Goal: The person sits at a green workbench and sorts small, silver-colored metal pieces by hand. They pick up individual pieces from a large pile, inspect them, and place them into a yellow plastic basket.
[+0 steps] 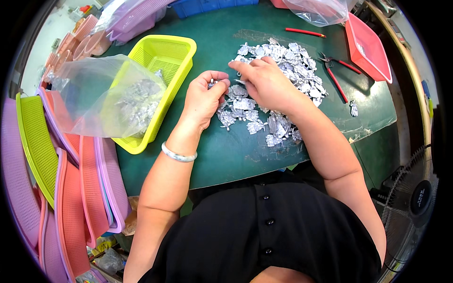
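Head: two hands (202, 98) (270, 86), many silvery pieces (302, 66)

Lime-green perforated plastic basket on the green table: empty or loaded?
Partly loaded: in the basket, silvery metallic pieces show through a translucent plastic bag draped over its left rim. Inside or under the bag, cannot tell.

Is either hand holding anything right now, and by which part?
The left hand pinches a small, silver-coloured, metallic-looking piece; its fingers hide exactly which part is gripped. Whether the right hand holds anything cannot be told.
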The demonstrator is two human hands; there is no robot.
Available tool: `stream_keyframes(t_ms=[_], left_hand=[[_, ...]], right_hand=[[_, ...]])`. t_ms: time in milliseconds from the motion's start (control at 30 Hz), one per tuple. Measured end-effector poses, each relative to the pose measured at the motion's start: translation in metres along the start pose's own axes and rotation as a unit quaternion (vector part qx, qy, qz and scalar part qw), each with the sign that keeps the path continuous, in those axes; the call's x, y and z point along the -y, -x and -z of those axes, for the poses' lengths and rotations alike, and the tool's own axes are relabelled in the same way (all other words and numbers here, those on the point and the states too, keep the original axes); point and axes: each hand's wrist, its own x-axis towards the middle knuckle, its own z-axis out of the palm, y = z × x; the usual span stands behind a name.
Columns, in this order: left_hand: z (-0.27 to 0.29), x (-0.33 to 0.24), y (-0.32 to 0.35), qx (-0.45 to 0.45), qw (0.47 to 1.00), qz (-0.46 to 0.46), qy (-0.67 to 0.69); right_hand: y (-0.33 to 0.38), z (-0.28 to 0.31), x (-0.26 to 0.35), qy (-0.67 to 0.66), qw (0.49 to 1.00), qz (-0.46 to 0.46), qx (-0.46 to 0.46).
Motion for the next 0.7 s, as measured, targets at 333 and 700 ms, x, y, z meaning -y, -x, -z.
stream_keyframes(t_ms=[333, 700], left_hand=[[-0.001, -0.003, 0.003, 0.049, 0.998, 0.02, -0.027], [-0.002, -0.006, 0.007, 0.081, 0.972, 0.102, 0.198]], right_hand=[[0.002, 0.003, -0.008, -0.409, 0.908, -0.078, -0.042], [-0.004, 0.01, -0.011, -0.639, 0.748, -0.163, -0.07]])
